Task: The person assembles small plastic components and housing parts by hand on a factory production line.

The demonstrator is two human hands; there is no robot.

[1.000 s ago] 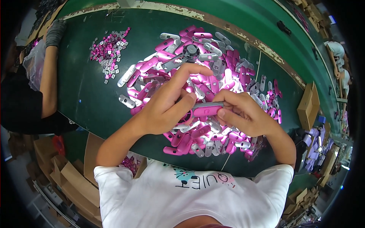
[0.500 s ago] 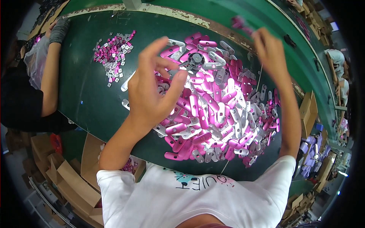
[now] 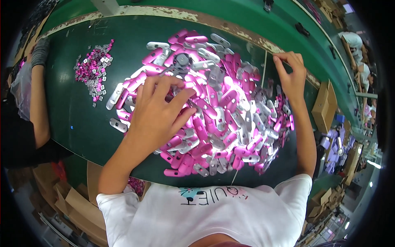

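Long rounded casing pieces (image 3: 200,128), some pink and some clear silvery, make up a wide heap on the dark green table. My left hand (image 3: 156,113) rests over the heap's left side, palm down. Its fingers are bent and spread onto the pieces, with a gap between index finger and thumb. I see nothing gripped in it, though the palm side is hidden. Past the heap's far right edge, my right hand (image 3: 293,78) is raised near the table's far rim. Its thumb and bent fingers stand a little apart, with no piece visible between them.
A round black part (image 3: 182,61) lies on the heap's far side. Small pink and clear square pieces (image 3: 94,68) form a separate pile at left, near another person's sleeved arm (image 3: 40,53). Beyond the chipped rim (image 3: 164,13) runs a green conveyor belt (image 3: 234,18). A cardboard box (image 3: 324,106) stands at right.
My left hand has come down onto the heap from above it. My right hand has drawn back from the belt side, and the blurred pink pieces beyond it are out of sight.
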